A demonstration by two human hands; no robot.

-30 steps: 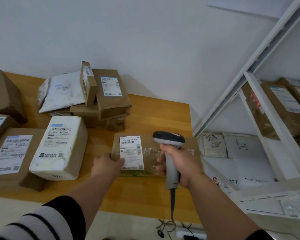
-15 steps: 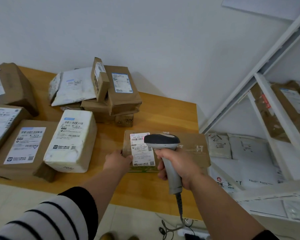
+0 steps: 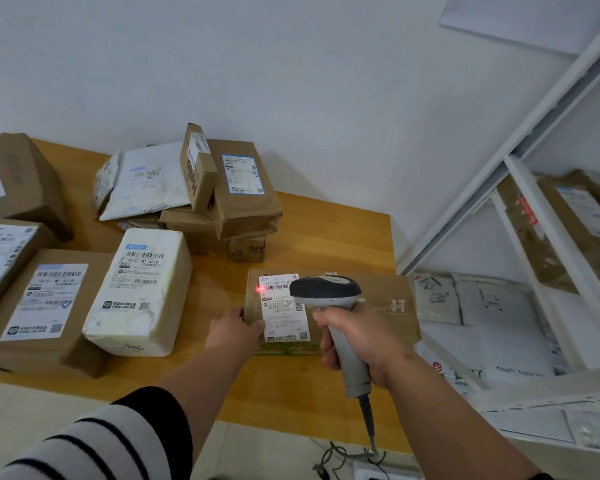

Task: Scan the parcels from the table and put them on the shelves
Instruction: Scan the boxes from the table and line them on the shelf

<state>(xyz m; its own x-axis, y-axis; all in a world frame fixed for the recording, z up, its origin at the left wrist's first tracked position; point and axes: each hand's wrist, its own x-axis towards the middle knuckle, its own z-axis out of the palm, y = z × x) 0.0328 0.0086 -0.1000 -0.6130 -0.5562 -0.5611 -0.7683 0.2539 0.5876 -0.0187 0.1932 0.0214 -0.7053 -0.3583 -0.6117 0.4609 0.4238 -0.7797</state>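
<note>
On rt side of view, white metal shelving runs top to bottom; brown cartons on upper level, white poly mailers on lower one. Wooden table sits left of it, against white wall. Table load, big to small: large brown carton w/ white label at front left, two more brown cartons behind it along left edge; white wrapped parcel leaning against large carton's rt side, label up; mixed pile at back, approx. four brown boxes plus white mailers, one slim box standing on end.

Parcel under scan: flat brown box lies on table near front rt corner, close to shelving, label face up at its left end. Left hand rests at box's left edge, thumb on label's lower corner, fingers over edge; whether they curl round it cannot tell. Right hand wraps fully round handle of grey barcode scanner; dark head hangs over box, pointing at label. Red scan dot on label's top barcode, left end. Scanner cable drops past table front to floor, by a power strip.
</note>
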